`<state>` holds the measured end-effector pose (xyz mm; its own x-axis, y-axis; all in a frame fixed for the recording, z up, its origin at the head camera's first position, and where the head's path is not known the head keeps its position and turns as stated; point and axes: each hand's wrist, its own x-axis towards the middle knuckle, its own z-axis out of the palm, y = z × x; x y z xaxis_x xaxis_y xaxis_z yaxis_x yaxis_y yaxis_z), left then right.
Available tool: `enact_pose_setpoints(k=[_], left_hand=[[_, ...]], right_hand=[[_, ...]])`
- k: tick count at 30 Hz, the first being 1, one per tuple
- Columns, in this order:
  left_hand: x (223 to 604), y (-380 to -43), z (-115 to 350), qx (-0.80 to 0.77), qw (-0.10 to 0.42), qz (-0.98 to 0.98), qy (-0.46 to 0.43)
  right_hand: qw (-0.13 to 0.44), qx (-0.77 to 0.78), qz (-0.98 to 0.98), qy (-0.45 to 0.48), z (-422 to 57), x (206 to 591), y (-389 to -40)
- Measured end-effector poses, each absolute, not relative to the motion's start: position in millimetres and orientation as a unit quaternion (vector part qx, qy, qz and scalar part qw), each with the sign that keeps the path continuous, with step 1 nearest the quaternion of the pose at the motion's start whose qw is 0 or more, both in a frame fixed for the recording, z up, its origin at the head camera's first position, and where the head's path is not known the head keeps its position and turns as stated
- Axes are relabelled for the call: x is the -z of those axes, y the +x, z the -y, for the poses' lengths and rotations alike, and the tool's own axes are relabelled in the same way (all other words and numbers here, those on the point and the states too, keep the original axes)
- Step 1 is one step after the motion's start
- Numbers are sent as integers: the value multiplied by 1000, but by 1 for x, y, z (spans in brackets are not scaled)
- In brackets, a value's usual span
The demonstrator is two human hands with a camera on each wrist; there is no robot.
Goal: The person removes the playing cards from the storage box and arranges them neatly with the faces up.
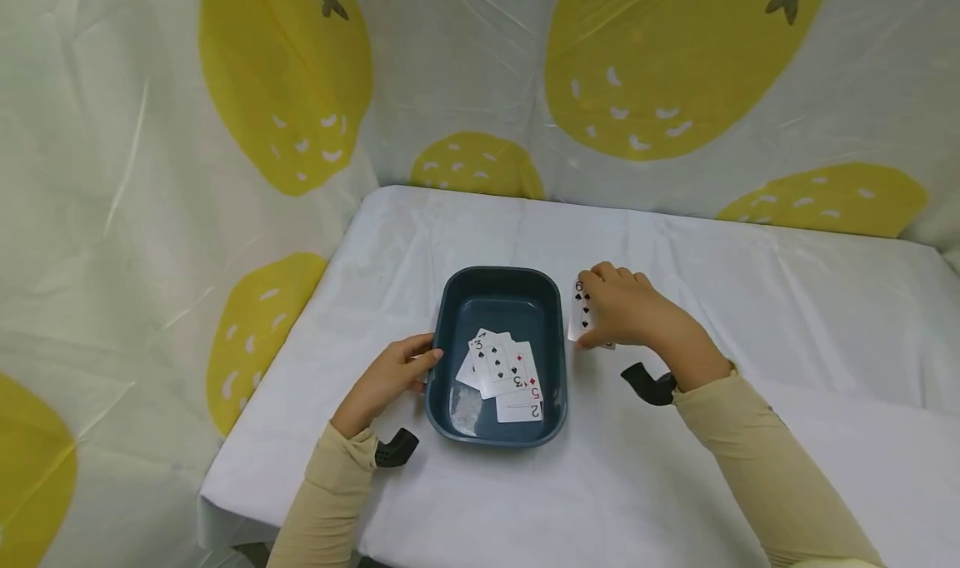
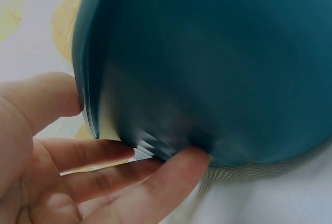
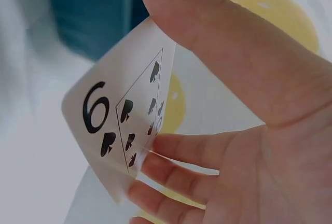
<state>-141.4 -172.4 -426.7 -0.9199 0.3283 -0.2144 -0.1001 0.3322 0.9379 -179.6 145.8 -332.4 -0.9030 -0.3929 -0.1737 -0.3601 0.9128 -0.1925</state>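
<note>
A dark blue rectangular plastic tub [image 1: 498, 289] stands on the white cloth, with several playing cards [image 1: 495, 368] lying face up and overlapping inside it. Black and red faces show, among them a three of spades. My left hand [image 1: 390, 381] grips the tub's left side, thumb at the rim and fingers against the outer wall [image 2: 207, 79]. To the right of the tub, my right hand [image 1: 626, 306] holds a six of spades card [image 3: 119, 115] between thumb and fingers. In the head view the hand covers much of that card.
White cloth [image 1: 750, 318] covers the table, and its left edge drops away beyond my left forearm. Behind and to the left hangs a pale curtain [image 1: 465, 68] with yellow fruit prints. A black wrist device [image 1: 648, 385] sits at my right wrist.
</note>
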Motion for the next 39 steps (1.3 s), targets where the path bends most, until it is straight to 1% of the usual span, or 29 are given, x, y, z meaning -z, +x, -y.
enact_pose_setpoints(k=[6,13,19,27,31,39], left_hand=[[424,-139,176,-577,188,-792,69],[421,-137,177,-582,186,-789,65],[421,-134,177,-585,189,-786,68],[405,-128,175,-575,192,-792,75],[412,-131,177,-576,198,-791,64],[422,-132,179,-579,187,-790,65]], right_hand=[[118,91,-972,-184,-162,357,-178],[137,89,-966,-199,-159,392,-178],[159,95,-966,-182,-155,408,-176],[153,112,-967,-172,-155,415,-173],[150,118,-966,-173,-155,416,-173],[149,121,-966,-172,-156,408,-173]])
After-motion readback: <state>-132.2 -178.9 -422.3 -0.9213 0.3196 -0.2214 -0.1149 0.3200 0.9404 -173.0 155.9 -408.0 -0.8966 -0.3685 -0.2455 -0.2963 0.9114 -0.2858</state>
